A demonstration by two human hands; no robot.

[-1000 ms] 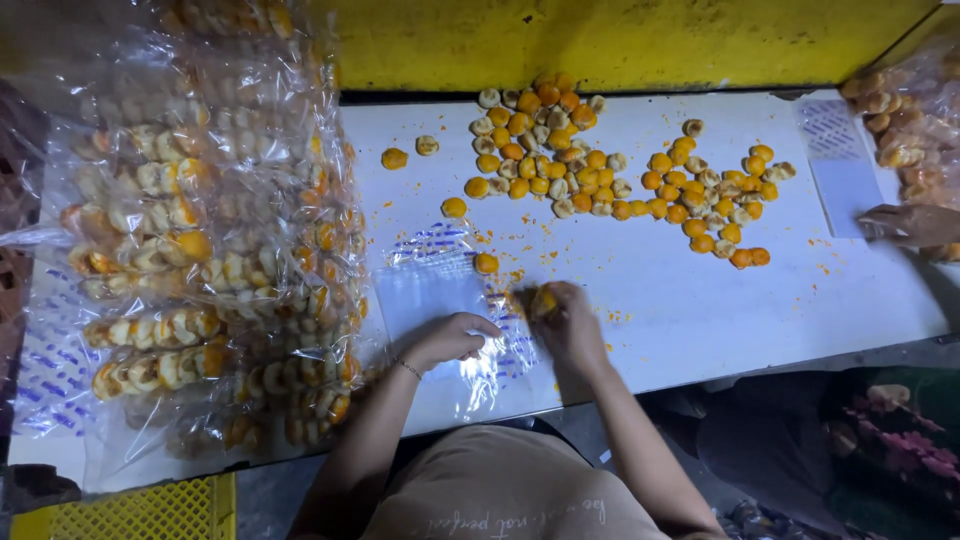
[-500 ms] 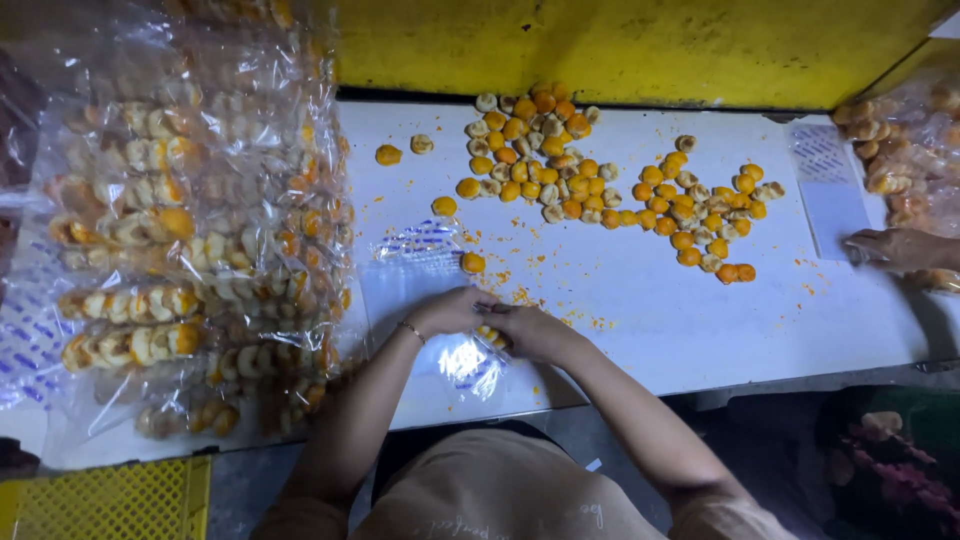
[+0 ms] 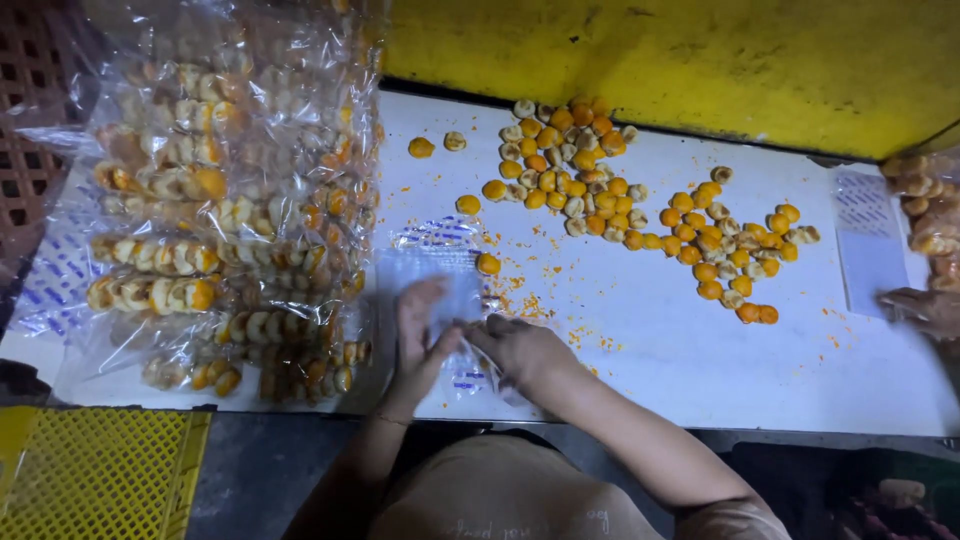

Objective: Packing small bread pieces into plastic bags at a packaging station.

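Observation:
My left hand and my right hand meet near the front edge of the white table, both gripping a clear plastic bag with blue print that lies flat under them. A single orange biscuit sits just beyond the bag. A loose spread of small round orange and cream biscuits covers the far middle of the table. Orange crumbs are scattered between the spread and my hands.
A heap of filled clear bags with biscuit rows stands at the left. A yellow wall runs behind the table. Another person's hand and more filled bags are at the right edge. A yellow crate sits lower left.
My right hand has let go of the orange biscuit it held and pulled back toward me. Both hands have come together on the clear bag near the table's front edge.

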